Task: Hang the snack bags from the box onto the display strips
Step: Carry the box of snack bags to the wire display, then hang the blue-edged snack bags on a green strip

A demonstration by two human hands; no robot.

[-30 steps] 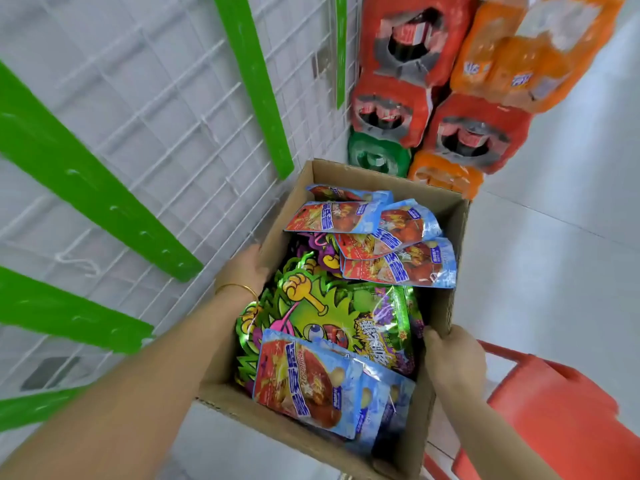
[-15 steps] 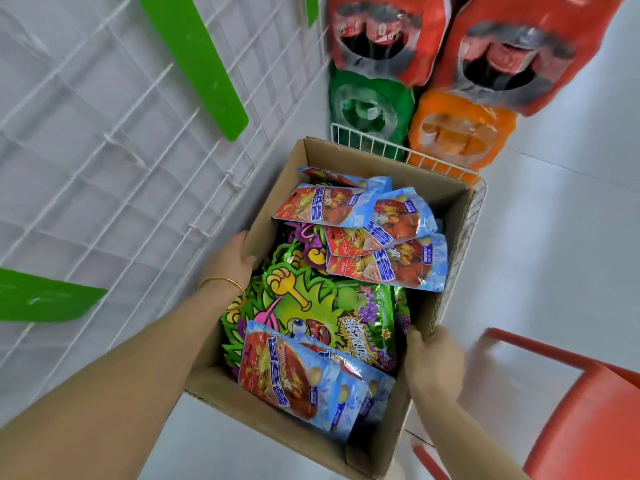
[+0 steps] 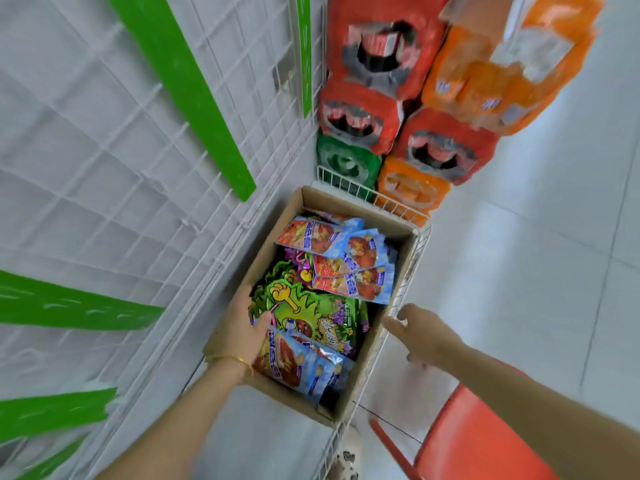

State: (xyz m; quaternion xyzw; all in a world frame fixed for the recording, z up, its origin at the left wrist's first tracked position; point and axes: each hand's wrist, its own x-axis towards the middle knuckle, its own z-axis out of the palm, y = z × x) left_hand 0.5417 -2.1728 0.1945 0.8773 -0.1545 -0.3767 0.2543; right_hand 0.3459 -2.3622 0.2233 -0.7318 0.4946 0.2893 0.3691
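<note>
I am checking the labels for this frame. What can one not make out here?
Head view only:
- Bags deeper in the cardboard box: covered by the top snack bags.
- Fingers of the left hand: hidden behind its own back; grip unclear.
- Text on bags: too small, blurred.
- Hooks of the green display strips: blurred; strips cut by frame edges.

The print on the snack bags is too blurred to read; the green display strips run off the left edge; the left hand perhaps grips a bag, its fingertips hidden.
</note>
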